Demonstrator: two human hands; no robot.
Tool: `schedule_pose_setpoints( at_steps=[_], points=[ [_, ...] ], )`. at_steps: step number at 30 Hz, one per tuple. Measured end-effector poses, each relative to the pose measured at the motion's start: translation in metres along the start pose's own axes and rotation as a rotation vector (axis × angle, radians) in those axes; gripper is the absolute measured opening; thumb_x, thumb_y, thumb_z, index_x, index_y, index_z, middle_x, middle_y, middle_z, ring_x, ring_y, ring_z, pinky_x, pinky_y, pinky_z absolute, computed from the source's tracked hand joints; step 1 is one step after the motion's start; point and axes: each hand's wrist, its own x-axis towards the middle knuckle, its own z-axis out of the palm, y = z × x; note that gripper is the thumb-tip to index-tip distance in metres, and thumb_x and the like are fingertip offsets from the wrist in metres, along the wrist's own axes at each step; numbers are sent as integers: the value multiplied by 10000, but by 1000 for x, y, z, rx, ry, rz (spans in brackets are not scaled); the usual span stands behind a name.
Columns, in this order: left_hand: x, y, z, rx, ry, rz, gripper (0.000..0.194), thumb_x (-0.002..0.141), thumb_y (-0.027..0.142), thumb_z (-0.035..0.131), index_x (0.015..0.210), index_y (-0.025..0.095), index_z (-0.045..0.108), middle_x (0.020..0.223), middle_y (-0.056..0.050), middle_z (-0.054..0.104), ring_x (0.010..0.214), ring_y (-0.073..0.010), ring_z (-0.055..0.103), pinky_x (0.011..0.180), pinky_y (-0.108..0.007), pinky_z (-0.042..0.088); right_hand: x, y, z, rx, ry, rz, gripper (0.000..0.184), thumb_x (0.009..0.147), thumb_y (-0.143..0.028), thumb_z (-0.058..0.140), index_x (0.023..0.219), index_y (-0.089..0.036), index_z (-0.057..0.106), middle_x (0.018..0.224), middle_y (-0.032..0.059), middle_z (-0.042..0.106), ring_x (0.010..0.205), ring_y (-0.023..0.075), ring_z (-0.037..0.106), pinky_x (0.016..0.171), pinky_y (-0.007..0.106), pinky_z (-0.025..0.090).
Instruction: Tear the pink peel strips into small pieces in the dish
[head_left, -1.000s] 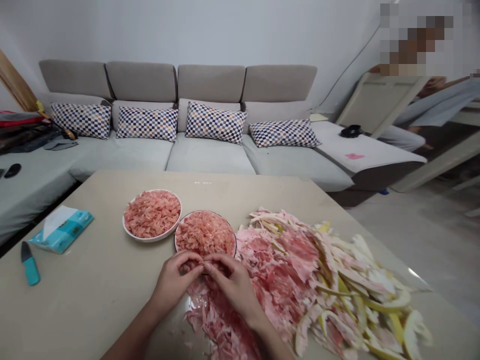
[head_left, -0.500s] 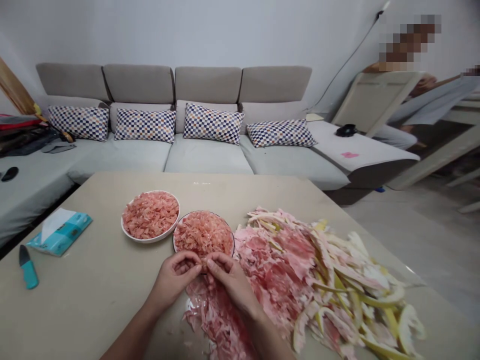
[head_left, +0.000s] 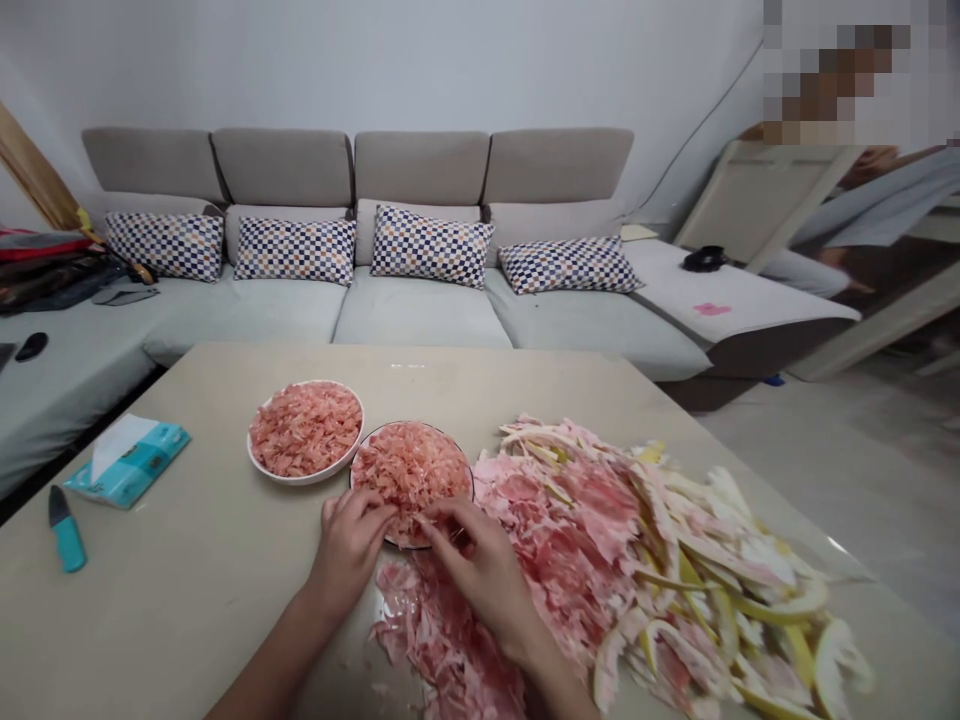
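Observation:
My left hand (head_left: pixel 346 550) and my right hand (head_left: pixel 480 565) meet at the near rim of a bowl (head_left: pixel 411 470) heaped with pink pomelo flesh. Both hands have their fingers curled and pinch a small piece of pink fruit (head_left: pixel 409 525) between them, right over the bowl's edge. A second bowl of pink flesh (head_left: pixel 306 428) stands just left of the first. Beneath and to the right of my hands lies a large pile of pink membrane and yellow-white peel (head_left: pixel 622 550).
A teal tissue pack (head_left: pixel 126 460) and a teal-handled knife (head_left: pixel 66 530) lie at the table's left. Beyond the beige table (head_left: pixel 165 600) is a grey sofa with checked cushions (head_left: pixel 431 245). Another person sits at the far right (head_left: pixel 862 200).
My hands have shifted slightly forward onto the near rim of the bowl, still pinched together on the fruit piece. The bowls and the peel pile have not moved.

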Motion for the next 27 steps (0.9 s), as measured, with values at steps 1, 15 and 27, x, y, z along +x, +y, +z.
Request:
schedule_pose_setpoints(
  at_steps=[1, 15, 27],
  points=[
    [0, 1, -1, 25, 4, 2, 215, 888, 137, 555, 1008, 242, 698, 928, -37, 680, 898, -204, 600, 791, -356, 339, -1, 0, 0, -17, -4, -19, 102, 890, -249, 579, 938, -216, 663, 940, 45, 693, 866, 184, 641, 772, 280, 487],
    [1, 3, -7, 91, 21, 17, 200, 904, 142, 536, 1000, 248, 677, 946, -31, 691, 903, -199, 591, 801, -366, 295, -1, 1, 1, -272, -49, -96, 123, 889, -164, 547, 901, -215, 658, 891, 59, 649, 821, 198, 616, 739, 302, 494],
    [4, -2, -16, 74, 145, -17, 176, 935, 197, 483, 1004, 225, 643, 1000, -48, 719, 947, -200, 626, 864, -370, 319, -1, 14, 9, -469, -90, -206, 142, 882, -130, 523, 835, -186, 644, 828, 67, 650, 802, 197, 600, 712, 278, 452]
  ],
)
